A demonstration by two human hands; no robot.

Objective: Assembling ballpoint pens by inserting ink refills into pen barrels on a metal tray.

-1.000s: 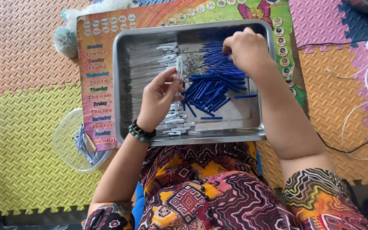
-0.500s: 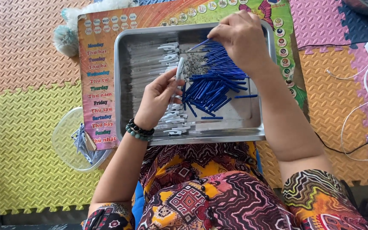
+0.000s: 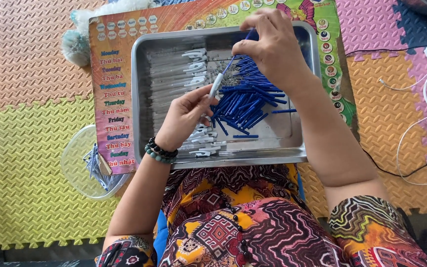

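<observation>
Over a steel tray (image 3: 144,89) of blue refills (image 3: 245,101) and clear barrels (image 3: 171,84), the left hand (image 3: 184,116) pinched a barrel (image 3: 216,85) while the right hand's (image 3: 273,47) grip closed on a refill (image 3: 237,52) angled into it.

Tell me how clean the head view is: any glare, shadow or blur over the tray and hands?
Head view: even daylight, mostly sharp. The metal tray shows soft sheen on its bare floor, no harsh glare. The clear pen barrels blend into the tray. The right hand and left hand look crisp, casting only faint shadows on the blue refills.
</observation>
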